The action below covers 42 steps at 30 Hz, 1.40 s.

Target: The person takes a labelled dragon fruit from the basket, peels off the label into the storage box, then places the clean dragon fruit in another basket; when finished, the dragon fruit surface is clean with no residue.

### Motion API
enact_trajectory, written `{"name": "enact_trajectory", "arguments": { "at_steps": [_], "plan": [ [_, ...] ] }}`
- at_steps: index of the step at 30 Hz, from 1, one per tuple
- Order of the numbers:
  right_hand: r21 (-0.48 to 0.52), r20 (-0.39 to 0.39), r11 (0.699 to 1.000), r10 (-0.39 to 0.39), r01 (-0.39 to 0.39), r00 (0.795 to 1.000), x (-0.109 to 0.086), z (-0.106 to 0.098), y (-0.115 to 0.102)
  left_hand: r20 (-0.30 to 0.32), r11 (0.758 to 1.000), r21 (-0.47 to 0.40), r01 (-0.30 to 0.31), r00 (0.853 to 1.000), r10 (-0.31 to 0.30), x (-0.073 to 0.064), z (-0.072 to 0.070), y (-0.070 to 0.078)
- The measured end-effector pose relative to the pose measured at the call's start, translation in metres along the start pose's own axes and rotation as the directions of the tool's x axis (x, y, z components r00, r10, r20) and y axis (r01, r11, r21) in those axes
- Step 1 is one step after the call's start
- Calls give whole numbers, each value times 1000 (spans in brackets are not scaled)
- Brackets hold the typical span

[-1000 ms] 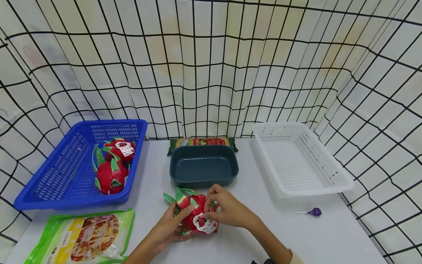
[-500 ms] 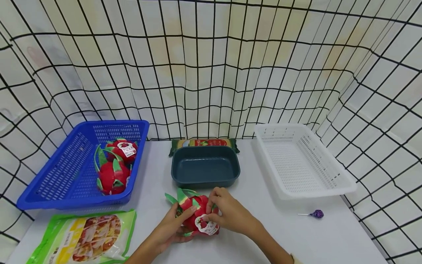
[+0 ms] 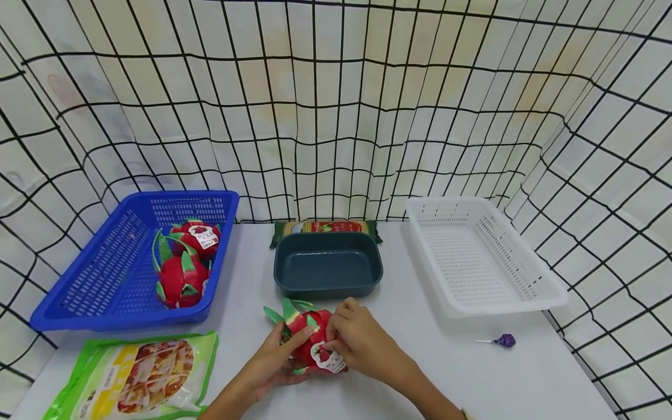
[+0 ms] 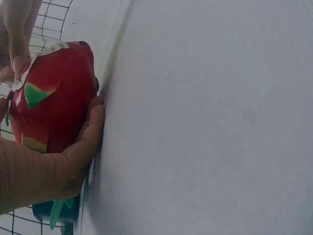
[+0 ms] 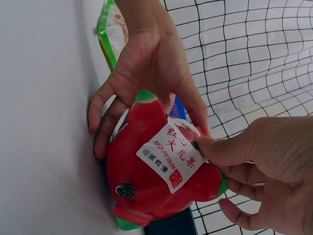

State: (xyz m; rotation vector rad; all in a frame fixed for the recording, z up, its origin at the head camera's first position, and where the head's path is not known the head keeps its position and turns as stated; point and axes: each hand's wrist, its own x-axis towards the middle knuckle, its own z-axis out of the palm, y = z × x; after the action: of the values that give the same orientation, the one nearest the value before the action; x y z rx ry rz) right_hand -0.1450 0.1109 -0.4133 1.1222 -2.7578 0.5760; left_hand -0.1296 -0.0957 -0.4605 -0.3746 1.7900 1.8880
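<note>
My left hand [image 3: 270,359] grips a glossy red toy dragon fruit [image 5: 142,166] with green-tipped flaps. Its thumb lies on top and the fingers wrap the lower side, close over the table. A white label [image 5: 168,154] reading "RED PITAYA" curves over the fruit's near end, by a small dark tuft. My right hand [image 3: 364,338] pinches at the label's edge, thumb on its printed face and the other fingers curled beside a flap. In the left wrist view, the label's edge stands slightly off the red skin near the right hand's fingertips.
Two more dragon fruits [image 3: 181,280] lie in a blue basket [image 3: 118,321] at left, above a green-edged food bag [image 3: 154,373]. A dark teal bin [image 3: 328,291] stands ahead, with a green packet [image 3: 325,226] behind. A white basket [image 3: 504,306] and purple lollipop [image 3: 505,340] are at right.
The right hand's fingers have curled in more and moved slightly over the label. The left hand keeps its grip on the dragon fruit; the head view has shifted a little.
</note>
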Motion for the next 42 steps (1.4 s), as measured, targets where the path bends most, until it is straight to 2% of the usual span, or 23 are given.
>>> {"name": "enact_trajectory", "arguments": {
  "at_steps": [7, 16, 21, 27, 32, 36, 39, 42],
  "plan": [
    [-21, -17, 998, 55, -56, 998, -3, -2, -8, 9, 1000, 5, 4, 1000, -4, -3, 1, 2],
    [-92, -35, 995, 35, -38, 999, -6, 8, -13, -28, 1000, 2, -21, 999, 21, -1, 2, -3],
    [-75, -46, 997, 32, -35, 998, -9, 11, -15, -20, 1000, 4, -26, 999, 26, 0, 1, -4],
    [-60, -20, 997, 42, -43, 999, -9, 9, -15, -20, 1000, 5, -26, 999, 26, 1, 0, -1],
    [-53, -25, 999, 1, -2, 1000, -10, 9, -13, -5, 999, 3, -41, 999, 41, 2, 0, -3],
    [9, -39, 1000, 2, -2, 999, -11, 9, -10, 4, 999, 9, -44, 999, 44, 3, -1, -3],
    [70, -34, 997, 32, -30, 999, -12, 9, -9, 2, 999, 14, -46, 999, 46, 4, -1, -3],
    [47, -39, 999, 12, -10, 999, -12, 9, -9, -14, 999, 17, -38, 999, 38, 4, 0, -3]
  ]
}}
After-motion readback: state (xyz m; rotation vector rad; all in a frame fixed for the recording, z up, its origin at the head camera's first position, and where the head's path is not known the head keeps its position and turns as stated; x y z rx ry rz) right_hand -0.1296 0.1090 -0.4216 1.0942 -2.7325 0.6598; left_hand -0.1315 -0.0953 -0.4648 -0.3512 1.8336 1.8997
